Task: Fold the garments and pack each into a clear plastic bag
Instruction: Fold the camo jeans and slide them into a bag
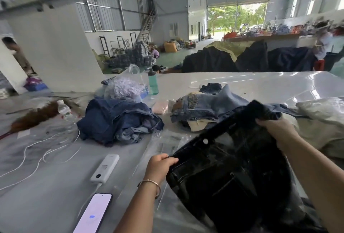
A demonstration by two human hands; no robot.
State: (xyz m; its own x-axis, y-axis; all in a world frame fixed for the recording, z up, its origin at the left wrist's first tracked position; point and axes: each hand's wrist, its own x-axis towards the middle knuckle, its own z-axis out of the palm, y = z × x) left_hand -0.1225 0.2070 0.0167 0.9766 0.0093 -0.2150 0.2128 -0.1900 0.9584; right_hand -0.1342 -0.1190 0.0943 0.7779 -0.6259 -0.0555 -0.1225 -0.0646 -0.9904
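1. Head view, near field: black denim garment [232, 162] held up off the table [46, 204] at about 5 o'clock, waistband stretched between both hands, white button showing near the top edge. Not yet folded; judged to be at the very start of its fold.
2. Left hand [160, 165] curled tight around the waistband's near corner, at 6 o'clock, a bangle on the wrist.
3. Right hand [277, 130] clenched on the far corner of the same waistband, at 3 o'clock.
4. Clear plastic bags [167, 145] lying flat on the table just beyond the left hand, seemingly unfilled; more clear film under the garment at 5 o'clock, too glossy to tell whether bag or sheet.
5. Head view, middle field: heap of dark blue jeans [119, 121] at 10 o'clock and a lighter blue denim pile [202, 106] at 12 o'clock, both loose and unbagged, so most of the work judged still ahead.
6. No finished, bagged garment clearly visible; pale bundle [320, 110] at 2 o'clock possibly wrapped goods, unclear.
7. Elsewhere: phone [93, 214] and power bank [105, 167] at 7 o'clock, green bottle [153, 84] at 11 o'clock.
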